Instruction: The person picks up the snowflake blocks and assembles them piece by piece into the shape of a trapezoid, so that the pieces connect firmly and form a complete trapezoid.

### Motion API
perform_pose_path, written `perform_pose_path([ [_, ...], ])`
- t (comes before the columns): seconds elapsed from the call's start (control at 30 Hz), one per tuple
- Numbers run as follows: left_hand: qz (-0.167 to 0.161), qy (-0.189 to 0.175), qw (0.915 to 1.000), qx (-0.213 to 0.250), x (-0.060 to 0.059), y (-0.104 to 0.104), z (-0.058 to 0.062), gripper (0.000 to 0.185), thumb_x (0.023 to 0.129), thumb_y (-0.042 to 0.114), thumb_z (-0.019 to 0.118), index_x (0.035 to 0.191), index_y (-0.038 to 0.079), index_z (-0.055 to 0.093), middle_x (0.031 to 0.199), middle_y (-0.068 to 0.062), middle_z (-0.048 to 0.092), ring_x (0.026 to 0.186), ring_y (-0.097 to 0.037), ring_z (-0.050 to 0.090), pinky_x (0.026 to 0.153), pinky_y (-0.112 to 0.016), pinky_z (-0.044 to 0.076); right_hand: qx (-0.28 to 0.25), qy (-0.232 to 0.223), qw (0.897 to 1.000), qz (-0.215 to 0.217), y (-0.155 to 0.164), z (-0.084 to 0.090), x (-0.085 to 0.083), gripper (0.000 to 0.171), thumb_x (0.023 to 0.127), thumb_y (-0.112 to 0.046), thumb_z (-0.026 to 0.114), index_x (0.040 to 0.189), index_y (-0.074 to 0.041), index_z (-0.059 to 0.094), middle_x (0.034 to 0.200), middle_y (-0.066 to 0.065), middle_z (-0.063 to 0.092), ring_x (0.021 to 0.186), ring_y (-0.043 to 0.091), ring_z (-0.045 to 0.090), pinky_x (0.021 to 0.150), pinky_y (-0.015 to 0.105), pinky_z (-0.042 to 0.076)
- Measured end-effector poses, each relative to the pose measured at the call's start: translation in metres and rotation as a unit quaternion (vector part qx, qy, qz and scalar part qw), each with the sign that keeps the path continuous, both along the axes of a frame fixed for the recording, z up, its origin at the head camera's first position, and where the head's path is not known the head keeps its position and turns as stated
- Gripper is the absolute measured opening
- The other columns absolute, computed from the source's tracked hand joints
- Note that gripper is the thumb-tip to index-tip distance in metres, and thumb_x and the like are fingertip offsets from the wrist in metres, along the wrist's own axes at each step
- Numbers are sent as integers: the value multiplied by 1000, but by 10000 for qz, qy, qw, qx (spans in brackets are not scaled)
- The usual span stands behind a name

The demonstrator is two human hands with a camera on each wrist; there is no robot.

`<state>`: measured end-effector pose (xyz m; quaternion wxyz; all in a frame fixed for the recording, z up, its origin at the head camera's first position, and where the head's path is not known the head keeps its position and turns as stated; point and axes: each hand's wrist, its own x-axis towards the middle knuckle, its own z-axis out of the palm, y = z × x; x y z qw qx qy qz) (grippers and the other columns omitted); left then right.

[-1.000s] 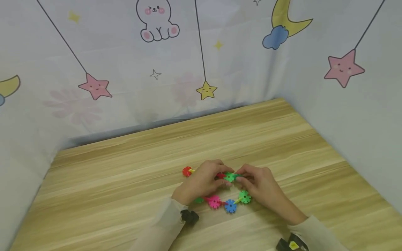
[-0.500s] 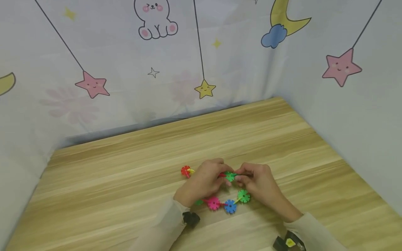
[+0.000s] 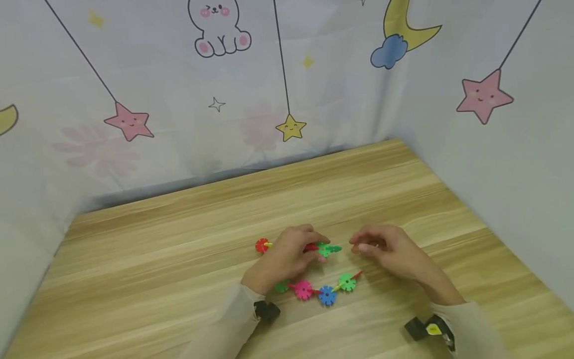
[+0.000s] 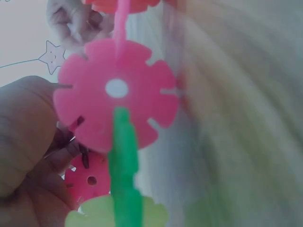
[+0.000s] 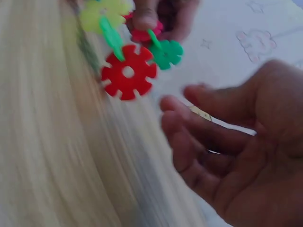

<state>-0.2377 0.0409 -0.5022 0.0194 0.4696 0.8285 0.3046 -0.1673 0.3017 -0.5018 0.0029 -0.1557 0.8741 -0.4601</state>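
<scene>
Chain of snowflake discs [image 3: 314, 289] partly hidden beneath left hand [image 3: 287, 259], gripping green disc [image 3: 324, 249].
Released since before: right hand [image 3: 385, 249], loosely curled, drawn clear.

Snowflake-disc chain [image 3: 314, 279]: red, green, pink and blue discs. Desk [image 3: 179, 259]: pale wood grain in yellow-brown streaks. Backdrop cloth [image 3: 179, 124]: whitish, printed with pink and yellow stars, a white rabbit, a yellow moon and a blue cloud. Sleeves [image 3: 233, 324]: cream.
</scene>
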Motion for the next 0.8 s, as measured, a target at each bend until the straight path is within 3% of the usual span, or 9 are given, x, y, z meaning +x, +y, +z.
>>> perform_pose_path([
  [0.13,24,-87,10000,-23,-1,0,-1,32,86,21,80,115,10,75,92,5,64,76,-6,55,68,-16,48,535,-197,9955,756,10,1,3,13,92,-10,72,103,-18,73,99,-5,73,88,8,65,76,26,55],
  [0.37,64,-116,9999,-54,-1,0,-1,33,86,21,80,116,10,75,93,4,65,78,-6,55,70,-16,48,447,-208,9874,1502,14,-2,4,21,86,-16,80,105,-19,70,89,-3,68,76,11,61,62,26,52],
  [0.43,60,-102,9999,-61,-1,1,0,33,86,21,80,116,10,75,93,4,65,78,-6,55,70,-16,48,382,-319,9848,1662,15,-2,5,22,86,-21,81,105,-20,70,90,-3,68,77,12,61,63,26,52],
  [0.57,30,-85,10000,-24,-1,1,0,32,86,21,80,116,10,75,93,5,65,78,-6,55,70,-16,48,278,-74,9781,2059,12,-4,5,21,86,-25,81,103,-21,70,94,-3,69,80,14,62,68,27,53],
  [0.7,-19,-98,9999,21,-2,1,-1,32,85,22,80,115,11,75,93,5,65,79,-6,56,70,-17,48,55,369,9758,2153,9,-9,2,13,88,-17,78,97,-20,71,97,-5,70,87,13,66,78,32,57],
  [0.8,-67,-96,9999,74,-2,1,-2,33,85,22,81,115,11,75,95,6,66,82,-6,58,73,-17,49,-62,461,9804,1916,9,-10,1,11,89,-16,76,96,-22,71,98,-6,71,92,13,68,81,34,58],
])
